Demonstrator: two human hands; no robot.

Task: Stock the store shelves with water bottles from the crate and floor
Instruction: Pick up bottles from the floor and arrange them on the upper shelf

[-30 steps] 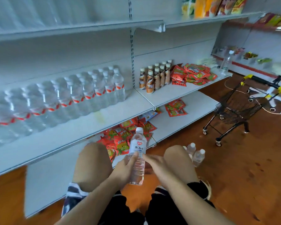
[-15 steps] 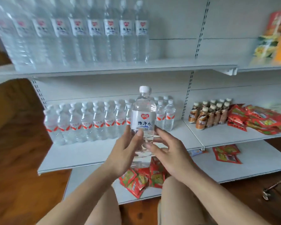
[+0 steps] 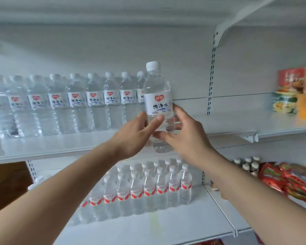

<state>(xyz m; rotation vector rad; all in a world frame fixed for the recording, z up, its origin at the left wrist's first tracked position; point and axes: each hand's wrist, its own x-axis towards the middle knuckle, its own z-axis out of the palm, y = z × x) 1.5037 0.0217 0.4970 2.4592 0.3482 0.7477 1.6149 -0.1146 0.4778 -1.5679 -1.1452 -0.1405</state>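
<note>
You are holding one water bottle (image 3: 158, 103) upright in both hands, just above the front edge of the shelf (image 3: 60, 147). It is sitting at the right end of the row of big bottles (image 3: 74, 103) on that shelf. I cannot tell if its bottom is touching the shelf yet.

Your left hand (image 3: 136, 135) is wrapping round the bottle's left side, with the thumb pressing on the front under the label. Your right hand (image 3: 187, 137) is curling round its right side, lower down.

The bottle is looking full, so it is probably a bit heavy. The plastic is looking thin and smooth, so it may squash or slip. Holding the bumpy part under the label, like you are doing, seems best.

Counting now: one bottle is in your hands. About nine big bottles are showing at the front of the row, and more are hiding behind them. Under the shelf, small bottles (image 3: 148, 190) with red labels are standing in rows, about eight in front. The ones behind are too blurry to count.
</note>
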